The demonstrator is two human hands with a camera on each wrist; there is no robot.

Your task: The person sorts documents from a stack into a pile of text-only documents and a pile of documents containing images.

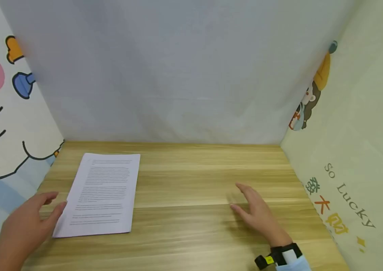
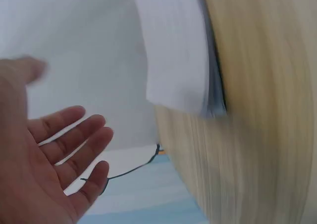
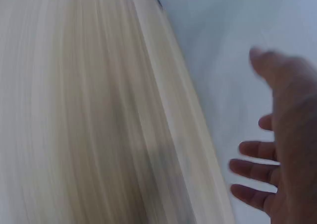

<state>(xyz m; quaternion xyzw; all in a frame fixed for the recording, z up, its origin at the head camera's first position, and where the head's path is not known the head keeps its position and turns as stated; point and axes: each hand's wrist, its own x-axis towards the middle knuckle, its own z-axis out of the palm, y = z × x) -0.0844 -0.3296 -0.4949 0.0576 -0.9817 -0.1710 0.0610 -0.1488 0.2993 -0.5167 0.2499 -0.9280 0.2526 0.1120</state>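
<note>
A stack of printed paper sheets (image 1: 101, 194) lies on the left part of the wooden table (image 1: 191, 180), text side up. My left hand (image 1: 25, 222) is at the stack's lower left edge, thumb and fingers apart and relaxed; in the head view the thumb tip overlaps the edge, and touch cannot be told. In the left wrist view the paper stack (image 2: 176, 50) shows its corner, apart from the left hand (image 2: 54, 154). Over the right side of the table my right hand (image 1: 259, 214) is held with loosely bent fingers and nothing between them.
A pale grey cloth wall (image 1: 177, 75) stands behind the table. Cartoon-printed cloth (image 1: 8, 113) borders the left side, and a pale green cloth (image 1: 354, 150) with lettering borders the right. A black strap (image 1: 283, 254) with a small yellow-marked device circles the right wrist.
</note>
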